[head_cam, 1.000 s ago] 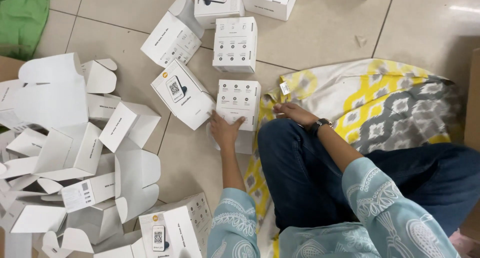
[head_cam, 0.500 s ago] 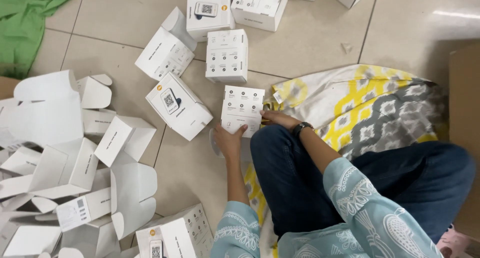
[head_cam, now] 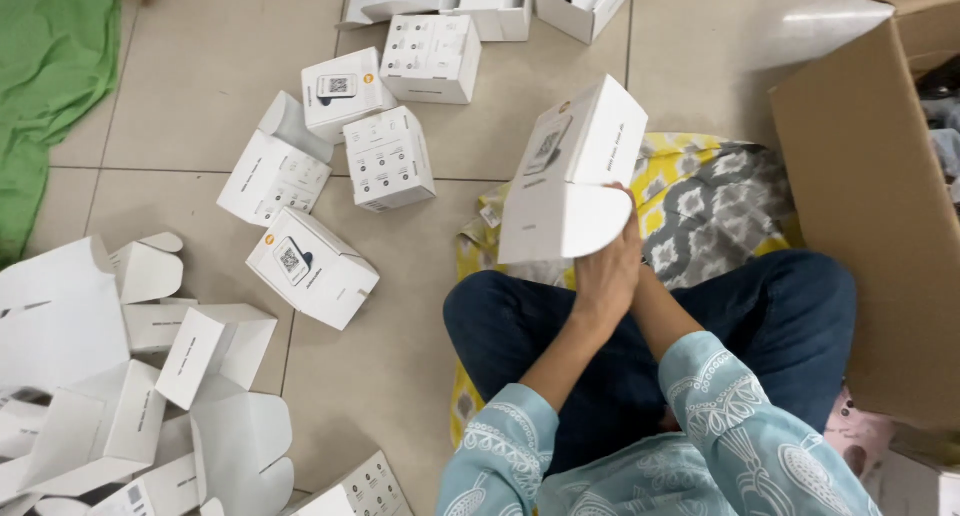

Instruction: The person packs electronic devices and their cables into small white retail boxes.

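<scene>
White box (head_cam: 572, 181), lifted off the floor, is what I see held up in front of my knees in the head view, tilted, with its rounded flap hanging open toward me. My left hand (head_cam: 606, 274) is wrapped around its lower edge from underneath, fingers closed on the cardboard. My right hand sits behind the left one, and I can't quite tell from here how it grips, though it seems pressed against the same box. Both sleeves are pale blue with a white pattern, and my legs in dark blue trousers are crossed on a yellow and grey cloth (head_cam: 700, 201).

On the tiled floor (head_cam: 200, 96) to the left of the held box lie several closed white boxes (head_cam: 388, 158), close together, some touching. Nearer the lower left is a heap of open, unfolded boxes (head_cam: 150, 376) with their flaps up. A green cloth (head_cam: 50, 86) lies at the far left edge. A large brown carton (head_cam: 870, 206) stands open just beside my right knee.
</scene>
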